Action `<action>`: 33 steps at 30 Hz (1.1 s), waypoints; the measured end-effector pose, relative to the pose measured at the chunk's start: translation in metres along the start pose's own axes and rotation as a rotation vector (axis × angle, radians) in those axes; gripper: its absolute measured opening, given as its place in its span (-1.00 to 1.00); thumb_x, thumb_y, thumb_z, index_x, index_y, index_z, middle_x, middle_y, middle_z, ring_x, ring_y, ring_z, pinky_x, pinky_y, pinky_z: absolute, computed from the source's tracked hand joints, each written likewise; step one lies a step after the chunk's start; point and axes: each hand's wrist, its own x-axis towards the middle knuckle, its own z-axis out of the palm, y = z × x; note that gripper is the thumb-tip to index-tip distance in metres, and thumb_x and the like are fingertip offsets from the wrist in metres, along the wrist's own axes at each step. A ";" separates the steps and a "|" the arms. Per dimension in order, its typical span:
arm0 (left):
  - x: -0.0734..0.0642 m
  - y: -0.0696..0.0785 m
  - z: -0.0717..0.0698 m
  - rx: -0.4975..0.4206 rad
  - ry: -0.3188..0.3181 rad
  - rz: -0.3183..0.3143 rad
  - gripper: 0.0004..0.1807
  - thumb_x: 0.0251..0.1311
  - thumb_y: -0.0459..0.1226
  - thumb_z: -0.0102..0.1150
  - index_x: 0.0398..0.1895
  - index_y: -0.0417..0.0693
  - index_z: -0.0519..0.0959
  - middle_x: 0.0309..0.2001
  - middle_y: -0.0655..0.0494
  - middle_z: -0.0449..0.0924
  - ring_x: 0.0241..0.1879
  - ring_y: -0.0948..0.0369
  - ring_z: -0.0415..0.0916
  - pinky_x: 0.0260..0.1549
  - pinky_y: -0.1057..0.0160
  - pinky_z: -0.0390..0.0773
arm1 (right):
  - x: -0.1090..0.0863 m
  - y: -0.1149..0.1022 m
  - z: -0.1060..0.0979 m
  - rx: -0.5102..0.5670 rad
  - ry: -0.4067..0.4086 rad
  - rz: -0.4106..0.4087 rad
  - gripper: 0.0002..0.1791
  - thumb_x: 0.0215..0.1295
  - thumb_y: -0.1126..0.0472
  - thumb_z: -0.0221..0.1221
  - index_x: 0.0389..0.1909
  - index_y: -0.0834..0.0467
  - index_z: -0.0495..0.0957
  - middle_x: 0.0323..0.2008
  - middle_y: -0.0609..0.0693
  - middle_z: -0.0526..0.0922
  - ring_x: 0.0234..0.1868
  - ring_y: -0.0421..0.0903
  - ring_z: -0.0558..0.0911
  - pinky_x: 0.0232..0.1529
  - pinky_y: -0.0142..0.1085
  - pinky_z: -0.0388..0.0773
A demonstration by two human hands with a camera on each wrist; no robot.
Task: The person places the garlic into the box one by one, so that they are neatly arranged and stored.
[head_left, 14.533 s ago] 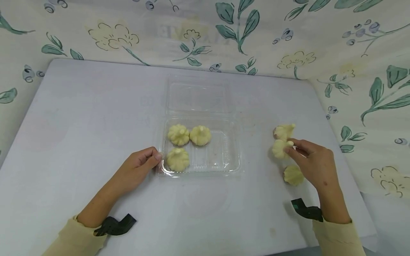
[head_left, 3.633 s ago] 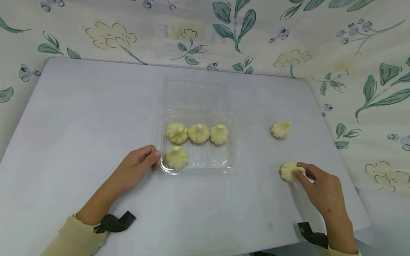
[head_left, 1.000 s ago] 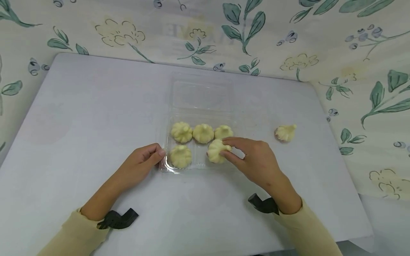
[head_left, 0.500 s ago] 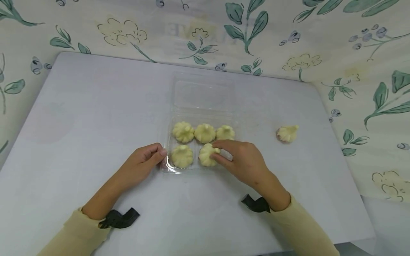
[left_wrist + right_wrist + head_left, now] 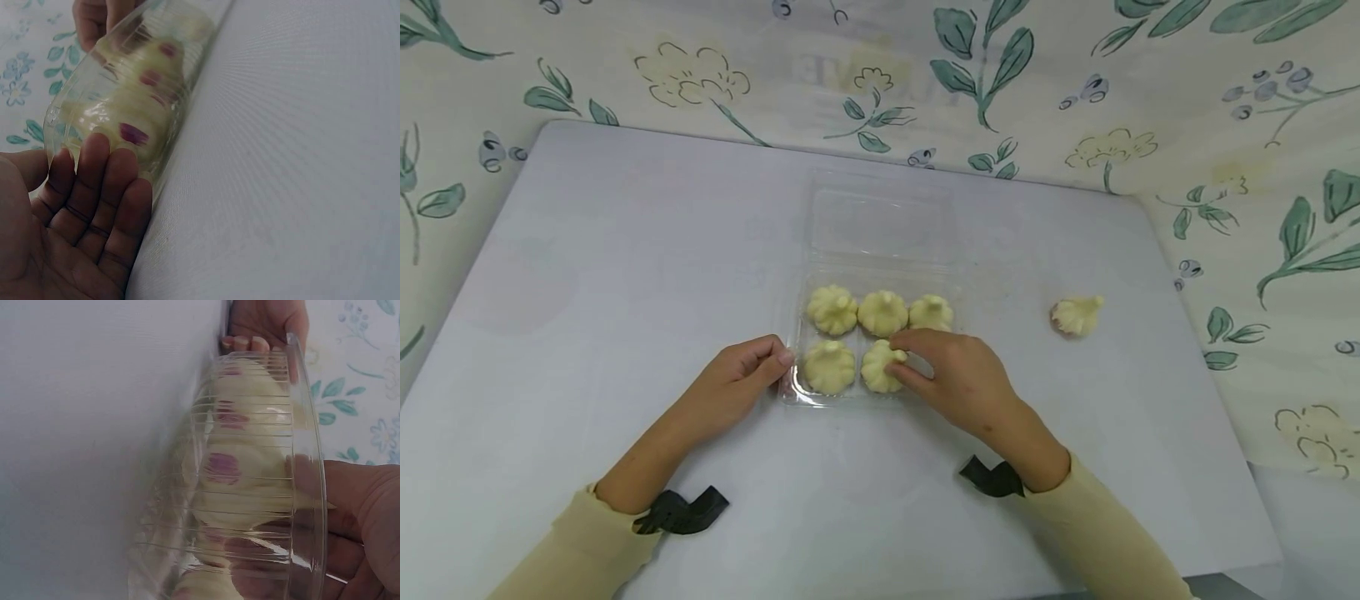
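Before me, a white tabletop (image 5: 625, 250) carries an open clear plastic box (image 5: 820, 402) near its middle; a lone garlic bulb (image 5: 1077, 317) lies to my right.

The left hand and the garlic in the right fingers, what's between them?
In the head view, the left wall of the clear box and one garlic bulb lie between the left hand and the held garlic.
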 end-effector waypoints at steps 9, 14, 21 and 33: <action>0.000 0.001 0.000 0.017 0.006 -0.008 -0.69 0.62 -0.21 0.02 -0.40 -0.05 0.51 -0.39 0.08 0.51 -0.32 0.10 0.43 -0.27 0.27 0.44 | 0.002 -0.001 0.004 0.002 -0.013 -0.008 -0.70 0.33 0.15 0.44 0.03 0.15 0.74 0.00 0.00 0.78 0.04 -0.05 0.74 -0.06 -0.17 0.67; 0.000 0.002 0.000 0.018 0.005 -0.011 -0.68 0.62 -0.21 0.02 -0.40 -0.05 0.51 -0.39 0.08 0.51 -0.33 0.10 0.42 -0.27 0.26 0.44 | 0.002 0.000 0.006 -0.014 -0.016 -0.012 -0.70 0.33 0.15 0.44 0.03 0.14 0.73 0.01 -0.01 0.77 0.06 -0.06 0.73 -0.05 -0.17 0.66; 0.000 0.001 0.000 0.018 0.005 -0.006 -0.68 0.62 -0.21 0.02 -0.40 -0.05 0.51 -0.39 0.08 0.52 -0.32 0.10 0.44 -0.26 0.26 0.45 | 0.003 0.000 0.008 -0.029 -0.018 -0.014 -0.70 0.33 0.14 0.44 0.03 0.12 0.73 0.01 -0.03 0.77 0.06 -0.07 0.73 -0.03 -0.17 0.66; 0.000 0.001 0.000 0.013 0.005 -0.010 -0.69 0.62 -0.22 0.03 -0.40 -0.05 0.52 -0.39 0.09 0.52 -0.32 0.09 0.44 -0.27 0.26 0.44 | 0.004 -0.001 0.010 -0.037 -0.015 -0.023 -0.70 0.34 0.15 0.44 0.04 0.13 0.72 0.03 -0.02 0.76 0.09 -0.06 0.72 0.00 -0.17 0.65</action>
